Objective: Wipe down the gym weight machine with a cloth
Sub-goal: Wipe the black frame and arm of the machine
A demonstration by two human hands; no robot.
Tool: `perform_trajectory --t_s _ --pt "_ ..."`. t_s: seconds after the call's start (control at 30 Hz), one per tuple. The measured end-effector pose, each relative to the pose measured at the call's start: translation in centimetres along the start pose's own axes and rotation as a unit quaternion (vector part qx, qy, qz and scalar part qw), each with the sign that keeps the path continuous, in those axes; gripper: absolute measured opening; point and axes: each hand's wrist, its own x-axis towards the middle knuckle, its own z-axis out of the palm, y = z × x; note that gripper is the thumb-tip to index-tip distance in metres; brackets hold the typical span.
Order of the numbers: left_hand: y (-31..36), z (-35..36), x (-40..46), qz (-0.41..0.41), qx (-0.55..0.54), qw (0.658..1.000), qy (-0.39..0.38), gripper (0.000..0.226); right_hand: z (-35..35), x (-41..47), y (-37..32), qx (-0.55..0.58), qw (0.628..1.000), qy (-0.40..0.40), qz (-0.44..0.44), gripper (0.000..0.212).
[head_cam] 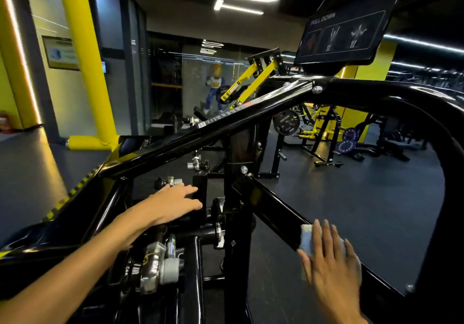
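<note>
- The right hand [329, 258] lies flat with fingers spread, pressing a small pale grey-blue folded cloth [308, 238] against a sloping black steel bar [273, 208] of the gym weight machine; the cloth shows at the fingertips and a little past the far edge of the palm.
- The left hand [175, 203] reaches forward with fingers extended and loosely together, resting on a black upright plate [200, 188] of the frame near a chrome-and-black adjustment knob [168, 182]; it pinches nothing, and looks like a brace.
- The cloth is soft, light and limp, so it will bunch or slide out unless the whole palm keeps it pinned; holding it under spread fingers, as here, suits a flat bar, while wrapping it round would suit the round tubes.
- The machine's glossy black painted steel frame [200, 135] is rigid and heavy and should not shift under pressure; the gloss probably lets the cloth glide easily. Bolts and knobs stick out and could snag the fabric.
- Count: one cloth, two hands, one machine being wiped, one black instruction placard reading "PULL DOWN" [344, 32] above it, two adjustment knobs visible near the left hand, and one yellow padded post [82, 57] to the left.
</note>
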Motion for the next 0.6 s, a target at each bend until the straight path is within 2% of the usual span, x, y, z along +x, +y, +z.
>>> perform_trajectory --t_s 0.1,0.27,0.4,0.5,0.6 --pt "0.1 -0.1 -0.3 -0.003 0.012 1.0 -0.006 0.086 -0.5 3.4 -3.2 0.009 0.999 -0.043 -0.016 0.077" --pt "0.5 -0.2 -0.6 -0.002 0.031 1.0 0.001 0.07 0.1 9.4 -8.3 0.016 0.994 -0.102 -0.043 0.075" --pt "0.3 -0.3 -0.5 -0.009 0.031 0.999 -0.003 0.069 -0.1 13.3 -10.8 0.038 0.985 -0.169 -0.027 0.078" --pt "0.2 -0.3 -0.5 -0.008 0.015 1.0 -0.003 0.067 -0.8 14.5 -10.7 0.075 0.986 -0.146 -0.041 0.081" --pt "0.4 -0.4 -0.6 -0.001 0.011 1.0 -0.001 0.065 -1.3 12.8 -8.7 0.062 0.989 -0.122 -0.063 0.076"
